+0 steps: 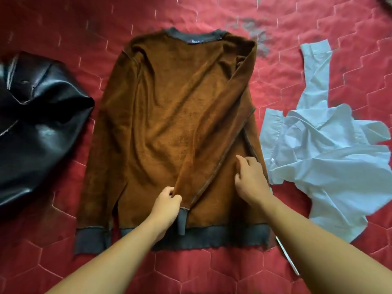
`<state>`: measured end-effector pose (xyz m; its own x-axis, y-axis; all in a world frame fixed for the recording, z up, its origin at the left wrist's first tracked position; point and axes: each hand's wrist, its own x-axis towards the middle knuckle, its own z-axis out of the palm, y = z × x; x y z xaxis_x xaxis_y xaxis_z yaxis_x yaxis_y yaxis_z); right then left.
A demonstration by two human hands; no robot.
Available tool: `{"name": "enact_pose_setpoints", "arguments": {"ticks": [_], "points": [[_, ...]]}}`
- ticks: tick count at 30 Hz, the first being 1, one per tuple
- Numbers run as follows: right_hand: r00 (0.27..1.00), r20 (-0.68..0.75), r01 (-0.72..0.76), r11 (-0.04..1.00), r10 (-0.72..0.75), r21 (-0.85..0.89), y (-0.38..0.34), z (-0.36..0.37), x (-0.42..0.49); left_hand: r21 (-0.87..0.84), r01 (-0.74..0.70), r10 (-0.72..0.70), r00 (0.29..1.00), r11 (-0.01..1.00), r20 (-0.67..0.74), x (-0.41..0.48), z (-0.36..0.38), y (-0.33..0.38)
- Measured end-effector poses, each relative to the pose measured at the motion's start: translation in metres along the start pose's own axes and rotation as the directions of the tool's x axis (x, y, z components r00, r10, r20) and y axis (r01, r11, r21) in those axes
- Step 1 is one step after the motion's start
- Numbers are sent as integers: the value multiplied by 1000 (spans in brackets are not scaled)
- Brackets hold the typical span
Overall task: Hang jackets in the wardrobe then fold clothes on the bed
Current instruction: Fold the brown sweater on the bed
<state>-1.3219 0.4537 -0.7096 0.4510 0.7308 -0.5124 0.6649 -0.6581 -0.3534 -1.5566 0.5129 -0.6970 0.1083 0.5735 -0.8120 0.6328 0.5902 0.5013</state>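
A brown sweater (pixel 169 124) lies flat in the middle of the red quilted bed cover (pixel 212 270), with the fleecy inner side up and the grey collar at the far end. Its grey hem band runs along the near edge. The right sleeve (pixel 220 132) is folded across the body, going diagonally from the far right shoulder down to the near middle, and its grey cuff (pixel 182 221) lies over the hem band.

The left hand (pixel 167 203) is closed around this sleeve just above the cuff; the fingers are curled and pinch the brown fabric between thumb and fingertips. The right hand (pixel 251 179) rests palm down on the right part of the sweater, beside the folded sleeve, with the fingers a little spread and bent, the tips touching the fleece (it grips nothing, as far as I can see).

To the left of the sweater, a black leather jacket (pixel 36 128) lies crumpled on the cover, near but apart from the other sleeve. To the right, a pale blue shirt (pixel 326 149) lies unfolded and wrinkled, its edge just beside the sweater and the right wrist.
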Motion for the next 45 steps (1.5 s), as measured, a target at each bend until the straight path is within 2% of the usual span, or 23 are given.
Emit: {"name": "enact_pose_setpoints", "arguments": {"ticks": [3,7,9,10,13,14,16,18,20,22,23,25,26,27,29,31,34,37,39,42,44,45], "points": [[987,-18,157,983,-159,-98,-4,-11,31,89,-91,96,994,992,-58,11,-3,6],[923,-12,371,899,-384,-232,2,-10,80,307,-262,301,950,915,-88,32,5,33],[927,-17,346,874,-374,-339,10,-16,96,349,-316,353,934,882,-47,42,9,48],[941,-82,279,890,-328,-362,16,-21,104,363,-331,365,931,871,-28,46,11,53],[964,-260,-20,965,-50,-261,37,-40,121,366,-370,391,920,854,18,50,15,58],[956,-294,-68,964,-11,-257,42,-43,122,373,-369,389,921,852,22,50,17,58],[923,-343,13,907,-173,-420,42,-43,126,396,-355,397,918,847,-25,54,20,62],[862,-326,185,841,-388,-509,34,-39,135,430,-344,430,895,835,-118,62,24,67],[805,-314,350,830,-503,-434,28,-38,151,457,-352,468,868,817,-167,71,29,77],[832,-329,381,891,-447,-246,31,-44,163,488,-346,475,864,801,-167,82,32,92],[867,-357,330,937,-349,-116,34,-50,165,490,-329,455,876,807,-161,86,31,99],[913,-405,120,980,-46,160,40,-64,168,469,-306,413,900,829,-142,93,25,106],[909,-409,33,966,78,257,40,-72,172,463,-310,410,903,831,-131,94,22,105],[894,-433,17,959,112,284,37,-80,175,460,-315,409,905,830,-120,95,18,103],[863,-504,134,970,-15,201,23,-91,188,439,-306,388,915,845,-108,95,11,96],[881,-448,212,974,-152,85,6,-93,212,403,-306,371,924,863,-92,93,7,91],[953,-280,170,968,-115,182,-22,-100,248,303,-311,340,939,901,-49,86,5,84],[937,-345,185,911,-51,369,-49,-121,269,195,-269,274,962,943,-1,77,6,75],[905,-408,283,887,-121,364,-66,-128,274,156,-268,267,963,951,26,73,7,70],[917,-299,375,824,-263,425,-93,-119,264,117,-257,255,966,959,29,72,8,69],[906,-320,393,833,-278,390,-94,-110,258,74,-249,247,968,966,38,70,7,69],[900,-364,359,883,-241,303,-87,-108,258,58,-248,245,968,967,50,68,6,68]]}}
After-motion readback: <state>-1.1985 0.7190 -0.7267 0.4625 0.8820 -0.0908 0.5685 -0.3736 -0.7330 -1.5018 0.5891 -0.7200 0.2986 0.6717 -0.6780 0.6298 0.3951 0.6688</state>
